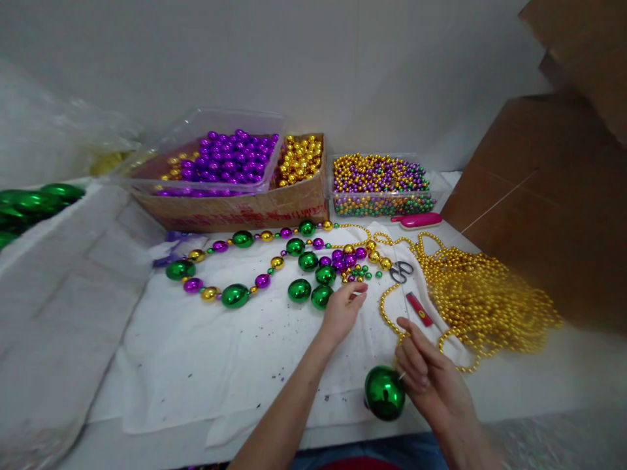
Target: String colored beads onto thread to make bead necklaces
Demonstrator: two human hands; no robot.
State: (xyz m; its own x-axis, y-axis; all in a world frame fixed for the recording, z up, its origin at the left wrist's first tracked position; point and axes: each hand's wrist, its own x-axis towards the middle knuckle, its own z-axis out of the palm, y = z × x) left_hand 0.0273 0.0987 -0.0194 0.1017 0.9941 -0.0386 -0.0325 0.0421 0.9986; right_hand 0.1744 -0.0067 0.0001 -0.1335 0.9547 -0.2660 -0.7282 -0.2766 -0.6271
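Observation:
My left hand reaches forward over the white cloth, its fingers pinched together at a cluster of small purple, gold and green beads. What it pinches is too small to make out. My right hand is closed on a thin gold bead strand, and a large green ball hangs at its fingertips near the table's front edge. A strung garland of green, purple and gold balls lies across the cloth beyond my left hand.
A heap of gold bead strands lies at right, with scissors and a small red item beside it. Behind stand a cardboard box of purple and gold balls, a clear tub of mixed beads, and a pink tool. Brown cardboard rises at right.

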